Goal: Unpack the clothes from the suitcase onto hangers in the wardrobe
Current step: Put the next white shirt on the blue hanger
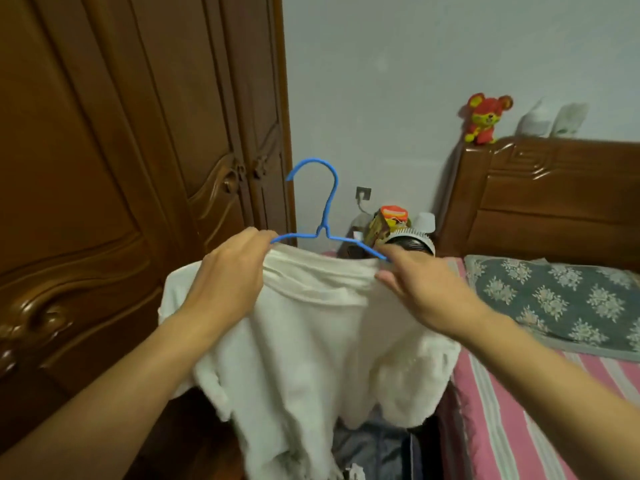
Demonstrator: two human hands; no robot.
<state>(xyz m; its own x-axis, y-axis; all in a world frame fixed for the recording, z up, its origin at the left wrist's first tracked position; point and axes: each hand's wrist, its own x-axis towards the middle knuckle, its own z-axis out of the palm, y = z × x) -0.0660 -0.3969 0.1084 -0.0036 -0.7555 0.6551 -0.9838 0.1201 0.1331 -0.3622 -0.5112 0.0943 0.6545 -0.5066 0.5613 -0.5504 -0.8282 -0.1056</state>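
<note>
Midway through one item: a white garment (311,341) hangs on the blue hanger (323,216). The left hand (230,271) grips garment and hanger; the right hand (415,289) lies open on the shoulder. The wardrobe (121,168), at left, is closed; hanging remains.

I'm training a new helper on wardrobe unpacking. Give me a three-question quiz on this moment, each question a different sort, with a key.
1. True or false: the wardrobe doors are open.
2. Multiple choice: the blue hanger carries a) a white garment b) a striped sheet c) nothing.
3. Short answer: which hand grips the hanger arm on the wardrobe side?

Key:
1. False; both doors are shut.
2. a; the white garment drapes from the hanger.
3. The left hand; the right hand is at the collar on the side toward the bed.
</note>
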